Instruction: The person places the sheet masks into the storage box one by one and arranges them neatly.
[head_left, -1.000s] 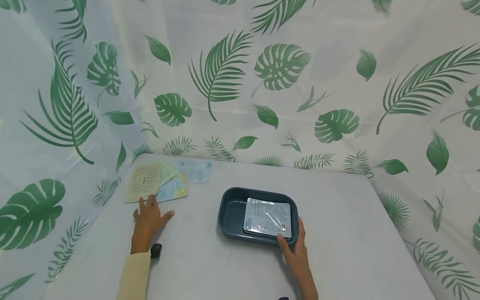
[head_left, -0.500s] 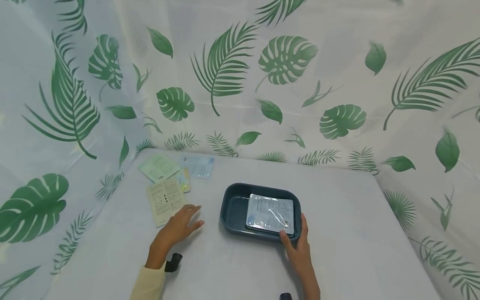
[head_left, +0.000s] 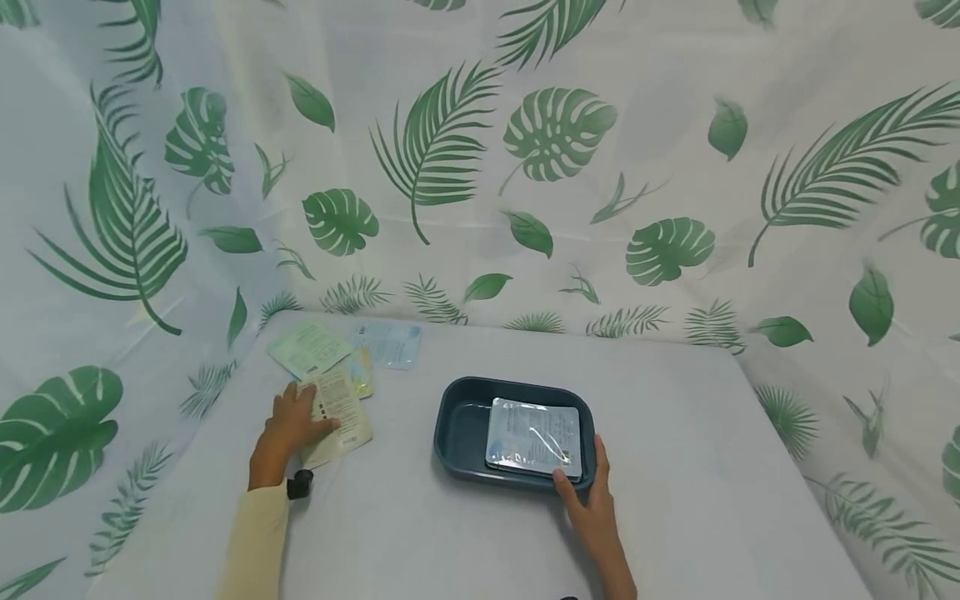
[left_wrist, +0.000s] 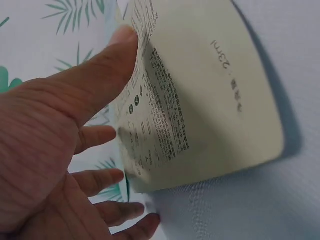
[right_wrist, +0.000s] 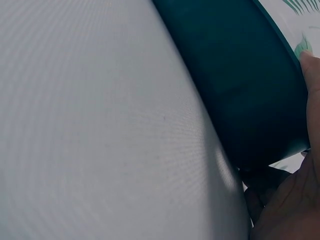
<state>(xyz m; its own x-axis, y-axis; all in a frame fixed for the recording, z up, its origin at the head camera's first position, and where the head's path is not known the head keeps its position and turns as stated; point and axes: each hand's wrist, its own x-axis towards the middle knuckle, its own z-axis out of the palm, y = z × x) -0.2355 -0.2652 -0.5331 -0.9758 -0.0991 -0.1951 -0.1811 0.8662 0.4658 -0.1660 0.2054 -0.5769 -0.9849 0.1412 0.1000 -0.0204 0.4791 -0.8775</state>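
A cream sheet mask packet (head_left: 339, 417), printed "23ml", lies at the left of the table. My left hand (head_left: 288, 425) is at its left edge. In the left wrist view, the thumb rests across the packet's bent face, and the fairly straight fingers are spread at the edge. My right hand (head_left: 596, 508) grips the near right corner of a dark teal plastic bin (head_left: 461, 442). Its thumb is at the near rim and its fingers lie along the outer right side. Silvery-blue mask packets (head_left: 534, 437) lie stacked in the bin's right part; how many is unclear.
Behind the cream packet lie a pale green packet (head_left: 309, 350), a partly covered blue-yellow packet (head_left: 362, 372) and a light blue packet (head_left: 390, 343). A leaf-printed white curtain (head_left: 450, 167) rises behind the white table (head_left: 675, 475).
The cream packet has moved from the green one toward the front right and turned. My left hand swung right, off the packet, then back to its left edge. The right hand keeps its hold.
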